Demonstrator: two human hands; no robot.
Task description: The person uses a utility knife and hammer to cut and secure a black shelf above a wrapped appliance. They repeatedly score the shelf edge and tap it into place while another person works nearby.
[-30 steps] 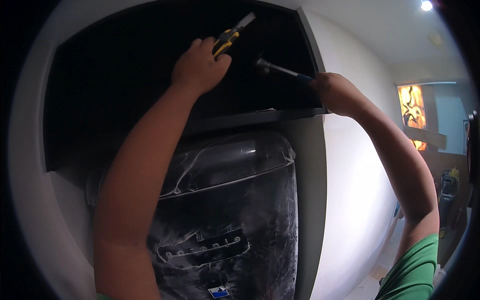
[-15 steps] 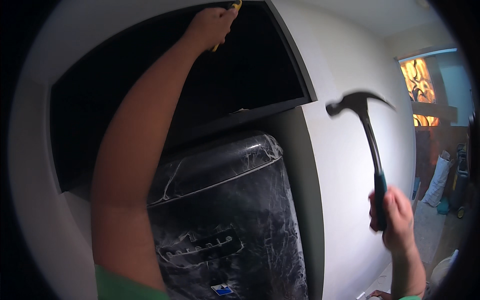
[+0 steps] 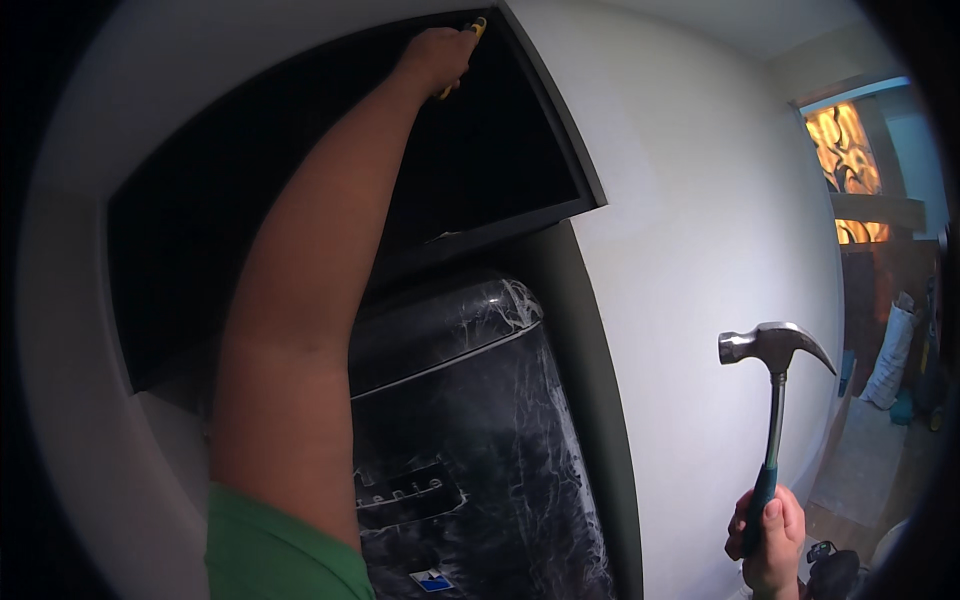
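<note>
My left arm stretches up, and my left hand (image 3: pixel 438 60) is closed round a yellow-and-black hand tool (image 3: pixel 478 27). That hand is at the upper right corner of a dark recessed cabinet opening (image 3: pixel 480 140). Most of the tool is hidden by my fingers, so its exact kind is unclear. Lower right, my right hand (image 3: pixel 775 540) grips a claw hammer (image 3: pixel 775 410) by its teal and black handle. The hammer stands nearly upright in front of the white wall, apart from it, its head uppermost and claw pointing right.
Below the opening stands a black fridge-like appliance (image 3: pixel 480 420) wrapped in clear film. The white wall (image 3: pixel 660 250) runs along its right side. At far right, a doorway leads to a space with a lit orange patterned panel (image 3: pixel 845 150) and a long white roll (image 3: pixel 890 360).
My right hand has lowered the hammer, and it now stands more upright. My left hand stays near the opening's upper corner with the yellow-and-black tool. The view has shifted slightly.
</note>
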